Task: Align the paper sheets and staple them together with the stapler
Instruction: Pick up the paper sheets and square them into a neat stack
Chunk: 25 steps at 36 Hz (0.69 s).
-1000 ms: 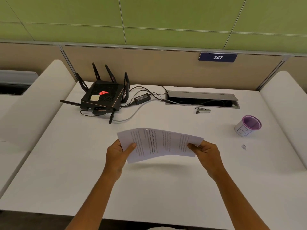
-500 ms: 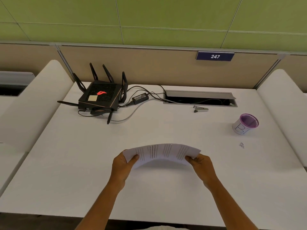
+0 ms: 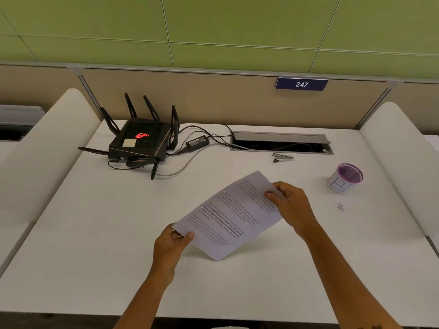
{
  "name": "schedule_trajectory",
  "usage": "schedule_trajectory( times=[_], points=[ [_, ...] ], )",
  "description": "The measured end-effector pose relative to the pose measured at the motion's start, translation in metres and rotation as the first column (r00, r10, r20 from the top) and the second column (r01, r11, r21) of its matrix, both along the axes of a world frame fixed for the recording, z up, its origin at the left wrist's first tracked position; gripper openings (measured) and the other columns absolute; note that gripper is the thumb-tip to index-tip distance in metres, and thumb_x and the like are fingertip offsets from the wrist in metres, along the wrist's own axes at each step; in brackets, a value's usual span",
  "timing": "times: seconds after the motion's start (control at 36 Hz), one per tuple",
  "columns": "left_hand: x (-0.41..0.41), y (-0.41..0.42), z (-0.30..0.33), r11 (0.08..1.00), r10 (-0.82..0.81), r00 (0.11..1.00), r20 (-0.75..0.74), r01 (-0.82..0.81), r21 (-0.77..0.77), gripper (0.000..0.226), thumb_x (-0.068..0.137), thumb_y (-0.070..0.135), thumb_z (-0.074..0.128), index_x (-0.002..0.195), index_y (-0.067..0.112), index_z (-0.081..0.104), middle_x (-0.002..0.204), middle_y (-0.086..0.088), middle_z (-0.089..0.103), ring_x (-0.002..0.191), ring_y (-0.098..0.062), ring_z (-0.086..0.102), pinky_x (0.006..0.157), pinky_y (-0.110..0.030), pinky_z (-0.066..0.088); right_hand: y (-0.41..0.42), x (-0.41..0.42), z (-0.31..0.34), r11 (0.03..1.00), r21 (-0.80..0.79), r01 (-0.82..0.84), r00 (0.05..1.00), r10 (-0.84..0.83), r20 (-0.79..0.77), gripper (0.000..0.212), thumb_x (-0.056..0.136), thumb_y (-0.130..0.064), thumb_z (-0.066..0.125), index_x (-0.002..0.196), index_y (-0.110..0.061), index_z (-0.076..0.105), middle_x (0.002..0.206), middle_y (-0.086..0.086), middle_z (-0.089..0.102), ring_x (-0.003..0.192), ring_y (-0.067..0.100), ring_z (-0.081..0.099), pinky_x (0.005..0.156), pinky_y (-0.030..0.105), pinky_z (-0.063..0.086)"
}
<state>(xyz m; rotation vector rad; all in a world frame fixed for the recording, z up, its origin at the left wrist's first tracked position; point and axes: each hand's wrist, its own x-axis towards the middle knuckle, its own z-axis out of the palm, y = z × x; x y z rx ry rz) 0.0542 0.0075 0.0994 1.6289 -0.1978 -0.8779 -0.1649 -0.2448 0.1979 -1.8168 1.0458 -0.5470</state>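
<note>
Both hands hold the printed paper sheets [image 3: 231,214] above the white desk [image 3: 95,233], tilted with the printed face up and one corner touching or nearly touching the desk. My left hand [image 3: 172,243] pinches the near left corner. My right hand [image 3: 291,205] grips the far right edge. The small silver and black stapler [image 3: 283,158] lies at the back of the desk, beyond the sheets, just in front of the cable slot. Neither hand touches it.
A black router [image 3: 140,141] with antennas and a power brick [image 3: 197,141] with cables sit at the back left. The open cable slot [image 3: 281,144] runs along the back. A purple-rimmed cup [image 3: 345,178] stands at the right, with a small scrap [image 3: 341,207] near it.
The sheets, held level and bowed close to me half a second ago, are now turned diagonally and tilted up. My right hand moved away from me and my left stayed near.
</note>
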Motion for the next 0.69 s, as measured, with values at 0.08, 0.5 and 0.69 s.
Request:
schedule_trajectory(
  times=[0.08,0.5,0.69],
  points=[
    [0.004,0.001,0.001,0.998,-0.033,0.996,0.078,0.029,0.05,0.048,0.085,0.023,0.088,0.127,0.029,0.066,0.111,0.001,0.082,0.107,-0.022,0.076,0.099,-0.038,0.06,-0.004,0.008,0.015,0.991,-0.089,-0.098,0.992,0.09,-0.094,0.013,0.102,-0.018,0.063,0.101,-0.02,0.076,0.092,-0.007,0.076,0.079,0.01,0.07,0.064,0.014,0.052],
    [-0.007,-0.05,0.06,0.926,-0.364,0.903,0.229,0.378,-0.019,0.016,0.095,0.03,0.078,0.111,0.032,0.076,0.104,0.012,0.082,0.096,-0.01,0.078,0.081,-0.023,0.064,0.007,0.051,0.035,0.854,-0.29,-0.433,0.837,0.261,-0.481,0.011,0.098,-0.024,0.067,0.103,-0.025,0.076,0.099,-0.007,0.077,0.083,0.013,0.068,0.074,0.023,0.051],
    [-0.009,-0.054,0.063,0.938,-0.325,0.942,0.083,0.332,-0.101,0.019,0.102,0.033,0.068,0.113,0.021,0.078,0.102,0.001,0.083,0.092,-0.023,0.08,0.083,-0.04,0.067,0.015,0.063,0.035,0.835,-0.251,-0.489,0.773,0.282,-0.568,0.014,0.1,-0.026,0.064,0.106,-0.026,0.076,0.102,-0.01,0.077,0.088,0.013,0.068,0.087,0.035,0.057]
  ],
)
